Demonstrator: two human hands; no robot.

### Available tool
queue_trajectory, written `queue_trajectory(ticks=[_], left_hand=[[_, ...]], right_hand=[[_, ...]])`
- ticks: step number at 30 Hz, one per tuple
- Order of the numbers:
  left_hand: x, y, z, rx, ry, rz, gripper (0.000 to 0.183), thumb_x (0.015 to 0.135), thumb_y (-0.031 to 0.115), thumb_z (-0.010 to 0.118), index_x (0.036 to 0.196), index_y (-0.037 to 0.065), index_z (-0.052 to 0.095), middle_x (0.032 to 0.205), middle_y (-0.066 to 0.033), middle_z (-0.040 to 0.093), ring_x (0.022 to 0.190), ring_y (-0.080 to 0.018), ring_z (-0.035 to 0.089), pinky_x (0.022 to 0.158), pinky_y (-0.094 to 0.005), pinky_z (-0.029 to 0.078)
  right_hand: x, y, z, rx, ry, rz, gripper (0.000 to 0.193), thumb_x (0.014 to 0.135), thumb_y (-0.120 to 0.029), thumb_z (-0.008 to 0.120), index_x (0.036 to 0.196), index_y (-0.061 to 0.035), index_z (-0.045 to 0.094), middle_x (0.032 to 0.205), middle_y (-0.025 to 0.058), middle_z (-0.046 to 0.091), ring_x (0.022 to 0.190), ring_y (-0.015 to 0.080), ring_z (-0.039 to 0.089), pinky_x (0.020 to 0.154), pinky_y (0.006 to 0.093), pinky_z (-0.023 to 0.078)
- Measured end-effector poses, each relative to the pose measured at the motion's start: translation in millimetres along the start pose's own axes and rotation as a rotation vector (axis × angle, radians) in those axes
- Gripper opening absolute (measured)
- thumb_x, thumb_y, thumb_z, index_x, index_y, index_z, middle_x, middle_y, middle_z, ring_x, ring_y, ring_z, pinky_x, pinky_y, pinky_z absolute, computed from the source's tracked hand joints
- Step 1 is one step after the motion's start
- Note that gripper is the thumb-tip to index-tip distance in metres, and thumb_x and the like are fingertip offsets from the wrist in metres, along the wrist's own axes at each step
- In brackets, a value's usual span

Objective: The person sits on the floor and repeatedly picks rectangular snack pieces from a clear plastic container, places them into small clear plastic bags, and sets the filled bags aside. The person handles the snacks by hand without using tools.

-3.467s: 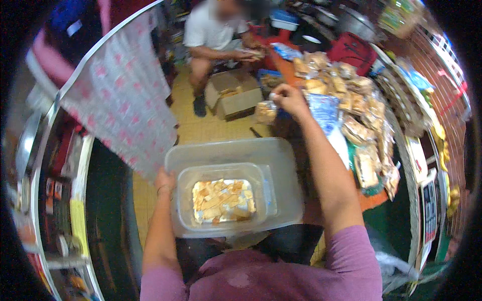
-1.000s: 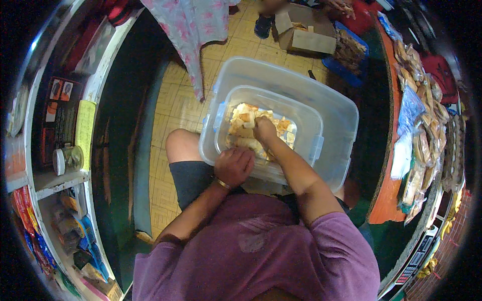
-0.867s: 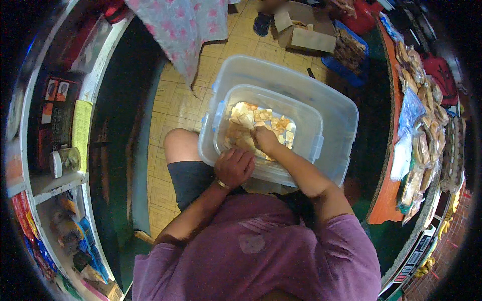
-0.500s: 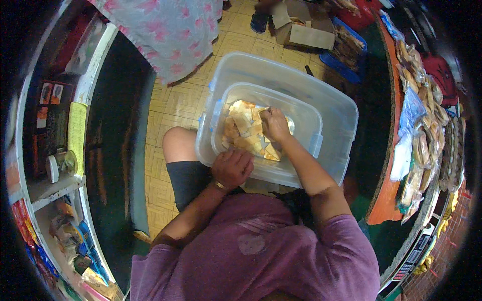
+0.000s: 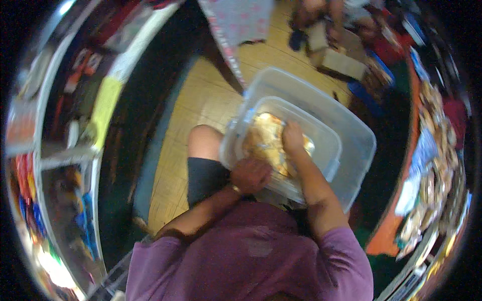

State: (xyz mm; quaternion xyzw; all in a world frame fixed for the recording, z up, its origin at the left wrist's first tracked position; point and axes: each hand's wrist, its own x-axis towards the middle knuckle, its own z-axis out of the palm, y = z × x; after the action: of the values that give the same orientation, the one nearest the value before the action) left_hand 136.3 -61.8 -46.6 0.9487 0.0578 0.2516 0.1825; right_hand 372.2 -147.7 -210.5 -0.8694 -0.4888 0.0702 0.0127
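Note:
A smaller clear plastic tub (image 5: 330,134) sits inside a large clear plastic tub (image 5: 357,145) in front of me. Flat golden-brown pieces, like cut bread or pastry (image 5: 267,131), lie in the smaller one. My right hand (image 5: 292,136) reaches down among them, fingers curled and closed; what they pinch is hidden. At the near left side of the tubs, my left hand (image 5: 251,174) rests over the rim with its fingers bent in. Blur hides what, if anything, it holds.
Shelves (image 5: 70,155) with jars and packets line the left. Bagged goods (image 5: 429,170) fill an orange-edged counter at right. An open cardboard box (image 5: 341,62) stands on the floor ahead, another person's hands (image 5: 335,34) over it. A flowered cloth (image 5: 241,20) hangs at the top.
The view has turned, so tubs and hands appear farther right and tilted, with more blur. Another person's hands now show more plainly at the cardboard box. My hands stay at the smaller tub.

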Motion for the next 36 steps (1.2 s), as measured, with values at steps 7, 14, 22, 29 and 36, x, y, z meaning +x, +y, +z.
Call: queue_trajectory(ticks=[7, 14, 22, 29, 36], left_hand=[[3, 3, 7, -0.052, -0.003, 0.021, 0.013, 0.078, 0.026, 0.062, 0.079, 0.014, 0.056, 0.077, -0.0027, 0.05, 0.074, -0.0196, 0.054, 0.065, -0.0355, 0.044], [7, 9, 7, -0.041, 0.1, -0.042, 0.016, 0.082, 0.029, 0.061, 0.079, 0.014, 0.056, 0.077, -0.0025, 0.05, 0.075, -0.02, 0.054, 0.066, -0.0352, 0.044], [11, 14, 1, -0.12, 0.011, -0.187, 0.022, 0.086, 0.034, 0.06, 0.097, 0.014, 0.061, 0.088, -0.0045, 0.057, 0.086, -0.0229, 0.058, 0.074, -0.0377, 0.047], [48, -7, 12, -1.299, 0.127, -0.643, 0.036, 0.087, 0.015, 0.068, 0.12, 0.009, 0.056, 0.105, -0.0029, 0.061, 0.103, -0.0118, 0.058, 0.09, -0.0294, 0.048], [97, 14, -60, -1.594, -0.194, -0.506, 0.074, 0.084, 0.014, 0.071, 0.146, 0.008, 0.03, 0.136, -0.0064, 0.044, 0.124, -0.0197, 0.045, 0.104, -0.033, 0.038]], right_hand=[[-31, -2, -44, 0.135, 0.096, -0.071, 0.03, 0.063, -0.012, 0.07, 0.09, -0.0022, 0.061, 0.085, 0.0204, 0.062, 0.081, 0.0388, 0.059, 0.074, 0.0467, 0.047], [-54, -5, -61, 0.604, -0.138, 0.134, 0.046, 0.064, -0.023, 0.081, 0.099, -0.0011, 0.06, 0.089, 0.0135, 0.062, 0.078, 0.027, 0.059, 0.071, 0.0359, 0.048], [-62, -1, -97, 0.969, 0.051, 0.163, 0.053, 0.07, -0.012, 0.08, 0.115, -0.0013, 0.054, 0.091, 0.0055, 0.055, 0.079, 0.0163, 0.05, 0.072, 0.0302, 0.045], [-87, -42, -211, 0.981, 0.309, 0.305, 0.063, 0.071, -0.019, 0.082, 0.123, -0.0024, 0.052, 0.11, 0.0135, 0.059, 0.099, 0.0235, 0.056, 0.088, 0.0359, 0.046], [-121, -70, -291, 0.876, 0.435, 0.159, 0.066, 0.067, -0.023, 0.082, 0.124, -0.0053, 0.053, 0.117, 0.0147, 0.06, 0.103, 0.0295, 0.06, 0.091, 0.0399, 0.047]])
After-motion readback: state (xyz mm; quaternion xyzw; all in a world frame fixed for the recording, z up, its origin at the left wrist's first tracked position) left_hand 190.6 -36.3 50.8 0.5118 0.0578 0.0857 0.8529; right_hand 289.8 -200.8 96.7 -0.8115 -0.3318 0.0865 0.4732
